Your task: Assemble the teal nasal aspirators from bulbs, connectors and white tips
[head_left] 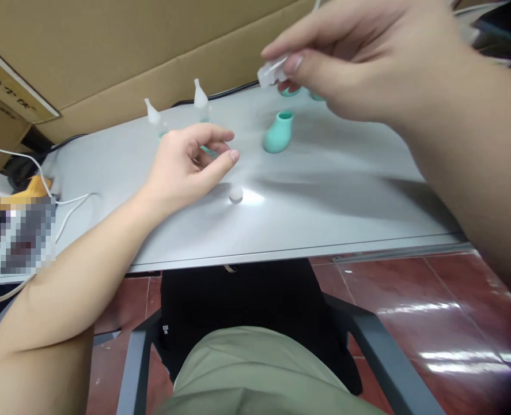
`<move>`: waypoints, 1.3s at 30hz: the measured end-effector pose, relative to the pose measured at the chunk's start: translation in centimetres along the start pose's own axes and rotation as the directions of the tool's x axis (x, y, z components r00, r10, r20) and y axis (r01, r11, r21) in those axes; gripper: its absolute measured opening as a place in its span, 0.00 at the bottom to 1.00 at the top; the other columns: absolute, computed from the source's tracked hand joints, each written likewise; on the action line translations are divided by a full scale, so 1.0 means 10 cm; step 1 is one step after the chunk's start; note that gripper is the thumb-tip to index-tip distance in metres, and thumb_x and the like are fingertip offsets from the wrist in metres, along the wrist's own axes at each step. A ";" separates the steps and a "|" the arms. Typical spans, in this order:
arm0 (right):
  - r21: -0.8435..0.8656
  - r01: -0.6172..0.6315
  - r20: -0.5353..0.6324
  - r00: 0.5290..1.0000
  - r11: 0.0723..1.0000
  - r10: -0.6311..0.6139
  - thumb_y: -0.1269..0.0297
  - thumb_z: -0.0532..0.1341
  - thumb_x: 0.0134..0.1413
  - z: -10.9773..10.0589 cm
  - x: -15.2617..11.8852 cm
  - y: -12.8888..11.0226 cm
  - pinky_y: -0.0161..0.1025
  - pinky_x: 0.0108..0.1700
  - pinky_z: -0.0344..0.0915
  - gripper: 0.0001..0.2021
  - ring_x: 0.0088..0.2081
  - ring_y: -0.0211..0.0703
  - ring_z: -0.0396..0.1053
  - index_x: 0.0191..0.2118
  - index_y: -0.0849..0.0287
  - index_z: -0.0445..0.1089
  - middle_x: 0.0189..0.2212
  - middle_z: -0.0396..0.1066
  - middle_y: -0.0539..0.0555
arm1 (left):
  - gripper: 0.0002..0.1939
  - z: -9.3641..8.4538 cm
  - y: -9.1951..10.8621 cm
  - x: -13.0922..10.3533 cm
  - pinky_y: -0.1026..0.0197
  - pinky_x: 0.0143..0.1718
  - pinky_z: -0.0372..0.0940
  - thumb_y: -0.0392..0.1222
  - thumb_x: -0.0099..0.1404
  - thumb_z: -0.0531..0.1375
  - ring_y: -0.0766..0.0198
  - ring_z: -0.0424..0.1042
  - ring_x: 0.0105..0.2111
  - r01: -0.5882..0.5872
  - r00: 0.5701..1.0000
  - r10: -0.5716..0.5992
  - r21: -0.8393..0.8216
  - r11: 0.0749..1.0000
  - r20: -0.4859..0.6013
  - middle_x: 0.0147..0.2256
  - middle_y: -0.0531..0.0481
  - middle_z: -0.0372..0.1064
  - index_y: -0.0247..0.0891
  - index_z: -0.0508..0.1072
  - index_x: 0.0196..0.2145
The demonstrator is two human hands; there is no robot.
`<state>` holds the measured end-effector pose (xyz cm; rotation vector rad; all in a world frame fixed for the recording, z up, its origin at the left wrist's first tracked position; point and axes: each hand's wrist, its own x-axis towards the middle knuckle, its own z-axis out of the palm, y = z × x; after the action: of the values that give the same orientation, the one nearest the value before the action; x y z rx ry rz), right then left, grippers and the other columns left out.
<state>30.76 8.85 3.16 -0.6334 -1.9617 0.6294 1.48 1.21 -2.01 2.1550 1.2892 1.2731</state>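
My right hand point(350, 63) is raised over the table's far right part, thumb and fingers pinching a small translucent white plastic piece point(273, 72). Below that piece, a teal rubber bulb point(277, 135) rests on the table with its round mouth facing up. My left hand point(192, 161) is over the table to the left of this bulb, fingers curled loosely and thumb apart from them, holding nothing visible. Behind it stand two white tapered nozzles point(200, 97) point(152, 114) on clear bodies; their lower parts are partly hidden. A small white round piece point(236, 193) lies nearer the front edge.
More teal bulbs point(317, 97) are partly hidden behind my right hand. Cardboard point(151, 46) walls the back of the grey table point(281, 225). White cables point(71, 202) and a yellow object point(33, 189) lie at the left. Chair armrests point(376, 328) flank my lap.
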 end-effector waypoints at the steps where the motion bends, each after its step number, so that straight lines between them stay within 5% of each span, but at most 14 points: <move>1: -0.107 0.071 0.032 0.997 0.992 -0.068 0.70 0.72 0.84 -0.02 -0.01 0.12 0.27 0.58 0.82 0.14 0.50 0.30 0.87 0.63 0.50 0.94 0.51 0.92 0.43 | 0.14 -0.03 0.08 -0.01 0.58 0.35 0.77 0.51 0.77 0.78 0.62 0.82 0.34 0.077 0.995 -0.078 0.017 0.997 0.064 0.43 0.45 0.88 0.41 0.92 0.52; 4: -0.272 0.211 0.185 0.969 0.939 -0.164 0.68 0.71 0.84 -0.01 -0.03 0.43 0.39 0.63 0.85 0.18 0.55 0.42 0.89 0.69 0.50 0.93 0.57 0.92 0.51 | 0.06 -0.11 0.28 0.00 0.58 0.33 0.72 0.40 0.75 0.76 0.65 0.76 0.29 0.238 0.963 -0.239 0.017 0.971 0.127 0.36 0.49 0.84 0.40 0.92 0.48; 7: -0.306 0.291 0.262 0.941 0.907 -0.213 0.62 0.72 0.83 0.10 -0.01 0.68 0.41 0.57 0.86 0.17 0.49 0.43 0.88 0.67 0.41 0.94 0.52 0.91 0.49 | 0.05 -0.14 0.33 0.03 0.59 0.31 0.70 0.39 0.75 0.76 0.67 0.72 0.27 0.336 0.931 -0.332 -0.004 0.942 0.150 0.35 0.50 0.83 0.40 0.92 0.47; 10: -0.278 0.422 0.300 0.892 0.863 -0.339 0.53 0.74 0.81 0.22 0.05 0.89 0.39 0.52 0.84 0.13 0.44 0.40 0.86 0.62 0.34 0.94 0.48 0.91 0.45 | 0.06 -0.14 0.26 0.07 0.60 0.30 0.71 0.38 0.75 0.76 0.67 0.74 0.28 0.383 0.909 -0.373 -0.019 0.924 0.183 0.36 0.50 0.83 0.40 0.92 0.48; 14: -0.215 0.452 0.254 0.882 0.866 -0.397 0.55 0.73 0.77 0.29 0.09 1.01 0.40 0.48 0.81 0.16 0.42 0.40 0.85 0.62 0.35 0.94 0.47 0.91 0.47 | 0.08 -0.15 0.19 0.07 0.60 0.30 0.73 0.37 0.76 0.77 0.67 0.75 0.29 0.397 0.902 -0.385 -0.024 0.918 0.197 0.38 0.50 0.83 0.40 0.92 0.51; 19: -0.050 0.336 0.069 0.941 0.941 -0.332 0.62 0.76 0.74 0.38 0.06 0.71 0.40 0.50 0.82 0.16 0.43 0.39 0.85 0.61 0.42 0.95 0.48 0.92 0.49 | 0.14 -0.11 0.17 0.06 0.61 0.31 0.76 0.36 0.76 0.78 0.68 0.79 0.31 0.388 0.907 -0.369 -0.063 0.919 0.200 0.46 0.46 0.86 0.39 0.90 0.57; 23: 0.155 0.339 -0.073 0.941 0.928 -0.331 0.76 0.76 0.68 0.58 0.01 0.33 0.37 0.50 0.83 0.19 0.45 0.39 0.87 0.58 0.50 0.95 0.51 0.94 0.49 | 0.18 -0.04 0.16 0.10 0.59 0.39 0.86 0.45 0.80 0.80 0.59 0.90 0.43 0.334 0.922 -0.269 -0.218 0.917 0.279 0.57 0.44 0.87 0.43 0.86 0.63; 27: 0.318 0.290 -0.125 0.956 0.903 -0.264 0.80 0.74 0.69 0.79 -0.06 0.09 0.36 0.54 0.85 0.18 0.50 0.39 0.90 0.57 0.55 0.94 0.56 0.93 0.50 | 0.15 0.05 0.17 0.14 0.51 0.47 0.93 0.53 0.83 0.80 0.50 0.94 0.51 0.319 0.913 -0.209 -0.293 0.902 0.350 0.49 0.47 0.86 0.44 0.85 0.56; 30: 0.330 0.229 -0.072 0.973 0.916 -0.218 0.77 0.73 0.72 0.82 -0.11 0.03 0.36 0.53 0.86 0.15 0.50 0.39 0.89 0.56 0.56 0.92 0.57 0.93 0.50 | 0.15 0.07 0.13 0.13 0.45 0.49 0.95 0.53 0.84 0.78 0.48 0.94 0.50 0.307 0.921 -0.205 -0.296 0.904 0.331 0.45 0.47 0.84 0.44 0.85 0.58; 34: 0.363 0.256 -0.087 0.967 0.896 -0.242 0.67 0.75 0.76 0.71 -0.10 0.04 0.37 0.54 0.82 0.07 0.49 0.38 0.85 0.55 0.56 0.88 0.54 0.90 0.50 | 0.28 -0.01 0.00 0.11 0.43 0.54 0.94 0.55 0.79 0.81 0.45 0.93 0.56 0.248 0.948 -0.159 -0.327 0.912 0.275 0.53 0.45 0.87 0.48 0.82 0.69; 39: 0.477 0.174 -0.182 0.978 0.861 -0.097 0.68 0.82 0.60 0.59 0.02 0.14 0.37 0.44 0.76 0.09 0.37 0.36 0.76 0.42 0.52 0.84 0.37 0.81 0.46 | 0.32 -0.10 -0.15 0.10 0.42 0.55 0.92 0.68 0.78 0.81 0.43 0.93 0.56 0.190 0.961 -0.119 -0.283 0.940 0.249 0.57 0.43 0.86 0.47 0.84 0.66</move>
<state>25.70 9.02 -0.16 -0.2131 -1.5945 0.9221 0.04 2.64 -1.92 1.8784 1.0668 1.0471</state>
